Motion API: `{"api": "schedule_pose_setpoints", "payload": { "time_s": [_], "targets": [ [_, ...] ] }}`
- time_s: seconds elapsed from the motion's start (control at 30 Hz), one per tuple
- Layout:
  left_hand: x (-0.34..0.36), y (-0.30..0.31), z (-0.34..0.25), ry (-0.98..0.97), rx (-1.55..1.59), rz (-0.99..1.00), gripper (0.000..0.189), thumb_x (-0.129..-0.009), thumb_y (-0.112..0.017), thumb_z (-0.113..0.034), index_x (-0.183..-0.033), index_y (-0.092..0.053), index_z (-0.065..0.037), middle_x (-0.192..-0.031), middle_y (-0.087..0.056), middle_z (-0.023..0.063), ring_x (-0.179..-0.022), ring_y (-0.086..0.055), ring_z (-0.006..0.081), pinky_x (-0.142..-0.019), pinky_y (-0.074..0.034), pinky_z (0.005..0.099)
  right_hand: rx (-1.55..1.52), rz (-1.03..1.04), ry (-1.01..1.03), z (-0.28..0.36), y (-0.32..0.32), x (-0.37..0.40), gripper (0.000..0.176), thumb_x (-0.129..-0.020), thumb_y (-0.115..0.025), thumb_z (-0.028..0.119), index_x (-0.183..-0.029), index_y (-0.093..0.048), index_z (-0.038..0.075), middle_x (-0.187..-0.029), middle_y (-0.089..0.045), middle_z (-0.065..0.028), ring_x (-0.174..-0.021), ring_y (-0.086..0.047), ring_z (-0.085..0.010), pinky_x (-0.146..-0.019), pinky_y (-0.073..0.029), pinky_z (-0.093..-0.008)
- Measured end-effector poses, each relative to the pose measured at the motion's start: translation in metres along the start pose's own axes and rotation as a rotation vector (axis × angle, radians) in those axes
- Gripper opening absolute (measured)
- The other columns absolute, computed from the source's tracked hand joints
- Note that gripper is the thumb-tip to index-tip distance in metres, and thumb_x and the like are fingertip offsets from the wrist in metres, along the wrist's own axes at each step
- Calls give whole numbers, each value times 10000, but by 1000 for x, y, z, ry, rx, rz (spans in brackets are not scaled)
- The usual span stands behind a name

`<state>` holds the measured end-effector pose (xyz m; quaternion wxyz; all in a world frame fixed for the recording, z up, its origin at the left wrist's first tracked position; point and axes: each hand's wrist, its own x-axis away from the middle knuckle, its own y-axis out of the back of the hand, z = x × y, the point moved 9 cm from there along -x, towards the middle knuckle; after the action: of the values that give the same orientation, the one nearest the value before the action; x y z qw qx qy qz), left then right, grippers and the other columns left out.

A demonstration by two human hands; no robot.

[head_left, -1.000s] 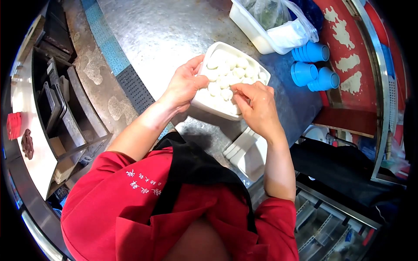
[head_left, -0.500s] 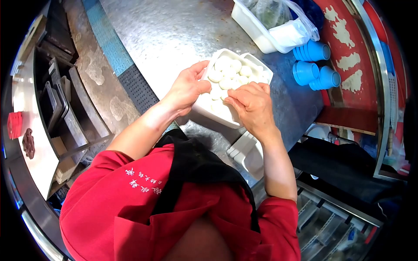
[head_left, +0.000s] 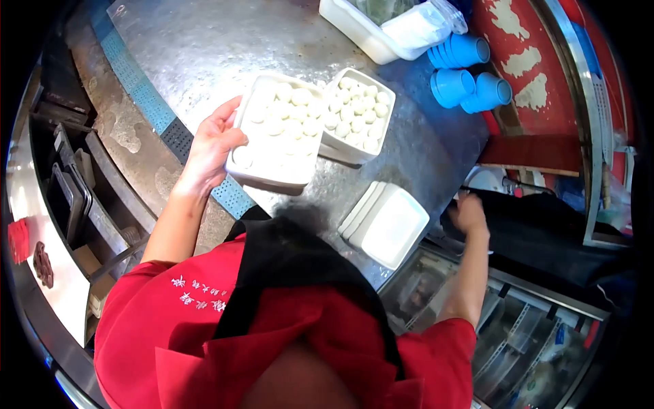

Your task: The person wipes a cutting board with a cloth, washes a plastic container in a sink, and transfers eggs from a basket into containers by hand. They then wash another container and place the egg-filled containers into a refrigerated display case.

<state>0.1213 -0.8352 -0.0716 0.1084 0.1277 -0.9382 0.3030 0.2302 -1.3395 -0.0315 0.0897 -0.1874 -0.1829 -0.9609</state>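
Note:
My left hand point(head_left: 214, 146) grips the left edge of a white container point(head_left: 238, 158) that holds many round white balls point(head_left: 276, 126). The container is over the metal table, beside a second white container point(head_left: 390, 102) with similar pale balls. Away to the right, my right hand point(head_left: 469, 213) is by a black cloth at the table's right edge. Its fingers are smeared and partly hidden, so what they hold, if anything, cannot be made out.
A small stack of white lids or trays point(head_left: 395, 225) lies near the front edge of the metal table point(head_left: 204, 41). Blue cups point(head_left: 453, 87) and a white bin point(head_left: 361, 31) with plastic bags stand at the back right. Below right is a glass-topped cooler point(head_left: 504, 347).
The container in my left hand has moved left, away from the second one, which now shows fully. My right hand has left the balls and swung down to the right.

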Motion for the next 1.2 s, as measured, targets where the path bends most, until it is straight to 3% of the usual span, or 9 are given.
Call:
{"api": "schedule_pose_setpoints", "payload": {
  "time_s": [0.07,0.13,0.27,0.43,0.67,0.7,0.87,0.97,1.2],
  "targets": [
    [-5,7,-4,-11,0,-8,645,-638,-439,130,-1277,-376,68,-1127,-567,170,-989,-579,198,-840,-475,277,1074,150,209,-6,-30,2,301,-790,-548,-2,-1089,-536,-35,-754,-598,-92,-590,-586,-173,-538,-491,-299],
    [-3,11,-2,-5,-3,-18,646,-634,-446,119,-1275,-385,65,-1121,-572,164,-980,-583,194,-839,-479,277,286,-14,-27,15,-43,-12,306,-808,-496,-60,-1111,-534,-35,-774,-605,-85,-558,-565,-133,-518,-476,-257],
    [-11,9,0,-32,1,-4,661,-623,-471,96,-1277,-380,69,-1153,-556,171,-1004,-579,194,-870,-471,280,619,-119,161,89,-120,-32,145,-834,-601,129,-845,-650,-7,-542,-543,-50,-471,-499,-86,-424,-392,-248],
    [-25,-11,-3,-47,-8,0,650,-627,-461,105,-1272,-391,66,-1143,-559,165,-994,-579,192,-850,-476,276,618,-144,384,95,-158,-60,144,-829,-583,86,-921,-637,-10,-611,-587,-60,-515,-534,-101,-514,-439,-254],
    [-48,-4,-15,-87,48,46,610,-651,-480,97,-1255,-401,80,-1118,-569,170,-977,-597,217,-843,-505,296,244,78,60,55,-109,-40,252,-851,-599,202,-908,-632,-41,-675,-620,-57,-633,-575,-109,-601,-457,-252],
    [-52,-3,-17,-89,24,48,611,-649,-480,98,-1255,-401,79,-1114,-570,173,-970,-601,220,-839,-507,296,664,-119,161,57,-84,-36,297,-827,-631,256,-807,-646,-40,-662,-613,-61,-613,-540,-96,-587,-432,-247],
    [-66,-22,-21,-85,21,40,614,-639,-482,105,-1248,-408,81,-1094,-579,178,-940,-613,224,-819,-517,295,716,-299,-60,51,-71,-14,262,-792,-663,192,-694,-630,-49,-673,-617,-59,-585,-503,-112,-550,-401,-272],
    [-78,-39,-18,-81,23,79,605,-632,-480,111,-1234,-424,78,-1085,-583,178,-923,-619,225,-807,-523,298,454,-277,484,79,-109,-17,218,-784,-652,185,-801,-642,-32,-765,-633,-131,-668,-600,-194,-624,-448,-276],
    [-96,-98,29,-8,51,177,589,-641,-478,130,-1224,-464,45,-1092,-586,166,-920,-616,217,-792,-527,304,5,-124,382,77,-195,-57,523,-940,-414,351,-1267,-419,-57,-1288,-456,-215,-1182,-447,-244,-988,-330,-308]
  ]
}}
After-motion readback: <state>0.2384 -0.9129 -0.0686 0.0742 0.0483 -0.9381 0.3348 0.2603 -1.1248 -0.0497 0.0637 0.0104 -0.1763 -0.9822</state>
